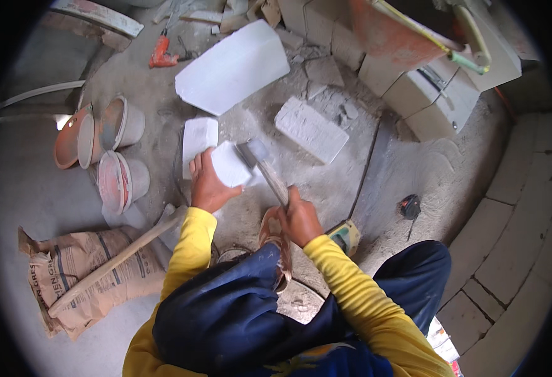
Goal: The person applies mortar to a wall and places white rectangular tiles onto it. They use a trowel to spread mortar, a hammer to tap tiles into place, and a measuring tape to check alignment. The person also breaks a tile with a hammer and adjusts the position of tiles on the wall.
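My left hand [212, 183] is closed around the left side of a small white block piece [230, 164], steadying it near the floor. A wooden-handled hammer [272, 178] is gripped by my right hand [300, 217]. Its grey metal head, somewhat blurred, is at the right edge of the block piece; whether it touches cannot be made out. Another white block piece [199, 139] lies right behind my left hand. Farther right is a chipped, dusty light-grey block [311, 130], and beyond them lies a large white block [233, 66] with an angled end.
Several buckets [139, 122] stand at left, near a brown paper sack [103, 270] with a long-handled wooden tool [115, 267] across it. An orange drill [161, 53] lies at the back. Stacked blocks [433, 94] and an orange tub [392, 34] occupy the far right; a block wall [502, 251] curves along the right.
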The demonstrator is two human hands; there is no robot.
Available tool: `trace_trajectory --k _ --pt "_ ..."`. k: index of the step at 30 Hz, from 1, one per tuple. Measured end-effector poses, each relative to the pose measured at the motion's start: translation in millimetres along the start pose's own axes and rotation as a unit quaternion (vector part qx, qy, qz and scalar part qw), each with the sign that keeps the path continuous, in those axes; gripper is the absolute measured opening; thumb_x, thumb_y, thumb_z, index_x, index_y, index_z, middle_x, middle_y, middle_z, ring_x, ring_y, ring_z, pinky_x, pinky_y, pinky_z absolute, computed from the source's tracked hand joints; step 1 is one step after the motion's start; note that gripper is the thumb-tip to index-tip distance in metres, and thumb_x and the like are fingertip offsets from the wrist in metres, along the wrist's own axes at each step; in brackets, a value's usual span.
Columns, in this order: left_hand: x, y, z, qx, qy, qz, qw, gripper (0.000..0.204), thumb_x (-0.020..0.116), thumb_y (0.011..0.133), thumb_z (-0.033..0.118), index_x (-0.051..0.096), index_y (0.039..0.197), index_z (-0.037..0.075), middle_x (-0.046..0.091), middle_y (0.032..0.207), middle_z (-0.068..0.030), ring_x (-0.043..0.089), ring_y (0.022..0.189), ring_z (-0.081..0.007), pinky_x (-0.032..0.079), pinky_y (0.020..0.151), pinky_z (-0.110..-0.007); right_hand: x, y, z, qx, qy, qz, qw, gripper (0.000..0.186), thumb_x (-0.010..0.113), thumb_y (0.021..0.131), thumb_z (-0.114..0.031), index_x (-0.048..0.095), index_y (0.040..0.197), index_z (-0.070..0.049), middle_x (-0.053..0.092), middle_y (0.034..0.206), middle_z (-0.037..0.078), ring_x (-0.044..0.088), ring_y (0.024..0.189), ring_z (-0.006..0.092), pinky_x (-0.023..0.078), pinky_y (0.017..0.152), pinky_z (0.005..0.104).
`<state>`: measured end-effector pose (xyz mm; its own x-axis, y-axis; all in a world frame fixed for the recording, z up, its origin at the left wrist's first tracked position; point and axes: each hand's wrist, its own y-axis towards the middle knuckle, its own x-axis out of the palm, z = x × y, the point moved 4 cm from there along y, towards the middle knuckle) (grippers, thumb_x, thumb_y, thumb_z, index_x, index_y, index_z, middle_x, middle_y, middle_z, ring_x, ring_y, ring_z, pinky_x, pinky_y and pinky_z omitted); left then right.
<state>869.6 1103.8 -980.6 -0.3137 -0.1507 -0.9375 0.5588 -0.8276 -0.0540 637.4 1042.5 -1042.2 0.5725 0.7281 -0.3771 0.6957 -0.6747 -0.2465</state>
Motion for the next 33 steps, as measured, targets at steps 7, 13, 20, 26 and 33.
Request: trace_trajectory --k 7,13,20,26,33 --pt "-5 3 1 -0.003 0.001 -0.003 1.0 0.107 0.096 0.054 0.022 0.039 0.143 0.004 0.05 0.134 -0.0224 0.045 0.126 -0.045 0.038 0.111 -0.053 -34 -13 -59 -0.07 0.149 0.151 0.975 0.03 0.066 0.091 -0.008 0.049 0.114 0.0 0.066 0.076 0.027 0.069 0.077 0.0505 0.055 0.066 0.0511" --pt "1 1 -17 0.006 -0.003 0.025 1.0 0.107 0.095 0.054 0.02 0.039 0.143 0.005 0.051 0.132 -0.0225 0.045 0.126 -0.0444 0.038 0.11 -0.052 -12 9 -17 -0.058 0.017 0.058 0.996 0.027 0.067 0.093 -0.007 0.049 0.112 0.0 0.067 0.075 0.025 0.073 0.074 0.0433 0.055 0.06 0.0465" --pt "3 1 -3 -0.024 -0.008 -0.011 1.0 0.11 0.096 0.055 0.022 0.038 0.147 0.005 0.051 0.136 -0.0207 0.042 0.133 -0.0418 0.038 0.112 -0.049 4 11 -10 -0.002 -0.018 0.035 0.999 0.033 0.068 0.091 -0.007 0.047 0.115 0.001 0.065 0.075 0.03 0.069 0.072 0.0505 0.053 0.061 0.0519" --pt "0 -3 -13 0.002 0.001 0.006 1.0 0.109 0.096 0.053 0.021 0.039 0.144 0.006 0.052 0.131 -0.0222 0.047 0.124 -0.045 0.037 0.11 -0.054 -18 9 -57 -0.066 0.105 0.138 0.983 0.04 0.068 0.091 -0.007 0.046 0.123 -0.002 0.066 0.079 0.031 0.068 0.079 0.0525 0.054 0.069 0.0549" --pt "-5 -7 -15 -0.021 0.017 0.005 1.0 0.107 0.096 0.053 0.021 0.04 0.143 0.005 0.051 0.132 -0.0219 0.045 0.126 -0.0441 0.038 0.11 -0.051 -1 37 -29 -0.043 0.018 0.05 0.998 0.038 0.07 0.091 -0.01 0.048 0.121 0.001 0.065 0.077 0.031 0.067 0.075 0.0524 0.052 0.066 0.056"
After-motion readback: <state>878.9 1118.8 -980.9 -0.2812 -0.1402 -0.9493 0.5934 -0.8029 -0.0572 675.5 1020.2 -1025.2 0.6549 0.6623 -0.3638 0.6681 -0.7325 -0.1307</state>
